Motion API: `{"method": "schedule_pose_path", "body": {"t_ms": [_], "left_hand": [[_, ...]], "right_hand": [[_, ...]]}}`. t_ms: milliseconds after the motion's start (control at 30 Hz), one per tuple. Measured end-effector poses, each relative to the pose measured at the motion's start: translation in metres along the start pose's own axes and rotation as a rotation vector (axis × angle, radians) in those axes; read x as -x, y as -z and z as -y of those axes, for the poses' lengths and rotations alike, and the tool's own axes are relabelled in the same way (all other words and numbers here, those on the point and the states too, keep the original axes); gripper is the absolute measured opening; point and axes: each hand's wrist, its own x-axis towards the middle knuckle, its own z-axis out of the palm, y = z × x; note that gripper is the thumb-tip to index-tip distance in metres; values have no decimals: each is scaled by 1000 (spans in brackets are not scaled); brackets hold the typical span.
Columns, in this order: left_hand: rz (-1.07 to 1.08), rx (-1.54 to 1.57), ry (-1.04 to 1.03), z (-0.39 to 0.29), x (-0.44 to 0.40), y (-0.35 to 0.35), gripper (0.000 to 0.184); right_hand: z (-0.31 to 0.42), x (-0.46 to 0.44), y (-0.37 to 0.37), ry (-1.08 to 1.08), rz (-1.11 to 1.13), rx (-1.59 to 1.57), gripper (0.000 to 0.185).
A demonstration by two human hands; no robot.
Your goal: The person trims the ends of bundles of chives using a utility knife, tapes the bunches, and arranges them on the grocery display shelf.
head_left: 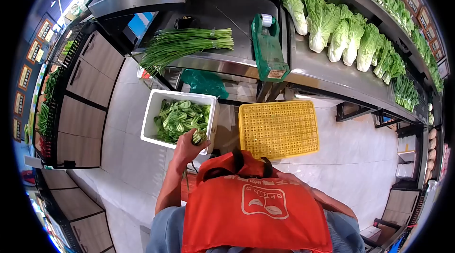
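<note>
Left hand (188, 145) was at the near right corner of the white box (148, 119), fingers seemingly clamped on a bunch of greens (199, 138); exact grip hard to tell, since the fingers curled partly over the stems. Right hand not visible: the right arm (327, 198) ran in behind the red apron (256, 229), so its state couldn't be told, nor whether the two hands were together or apart.

Rest of the leafy greens (177, 118) lay loose in the white box, just ahead and left of the left hand. Yellow crate (279, 129) was off to the right of that hand, beside the box and apart from it, grid face showing.

Farther ahead of the hands, the tabletop (213, 11) carried long thin green stalks (194, 42) and a green tape dispenser (269, 56). A green bag (204, 83) sat lower, just past the box. Cabbages (320, 27) stood in a row well ahead and to the right.

Step in hand, as judged: picking up or sorting greens at the box. Next move seemed to call for a firm but gentle hold on the stems, lifting clear of the rim without snagging leaves or dragging loose ones along.
</note>
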Motion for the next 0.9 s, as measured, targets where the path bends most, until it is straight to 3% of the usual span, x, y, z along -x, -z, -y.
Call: {"method": "schedule_pose_path", "body": {"t_ms": [100,200,233,333,367,467,533,600,667,833,900], "left_hand": [[-21,-38,-42,-4,1,-6,57],[-7,-93,-42,-17,-2,-2,51],[-33,-114,-58,-18,-1,-3,50],[-71,-148,-66,-23,3,-5,48],[-80,-154,-59,-25,4,-6,47],[-86,-90,-45,-31,12,-12,46],[-14,-98,28,-38,15,-14,38],[14,77,55,-31,13,-22,36],[67,95,70,-9,0,-32,39],[140,34,57,10,-51,-22,40],[171,10,72,18,-67,-13,43]], "right_hand": [[13,-4,-12,-4,-46,86,25],[2,-7,26,-24,42,397,28],[39,-1,13,-56,-4,618,30],[60,-15,26,-212,18,515,32],[69,-21,27,-134,-22,512,31],[111,-62,35,347,-67,1043,26],[155,-97,23,497,-125,1240,22],[198,-143,13,797,-124,1293,21],[233,-208,16,939,-217,1355,23],[302,-363,33,958,-419,1655,49],[312,-414,33,792,-422,1820,67]]}}
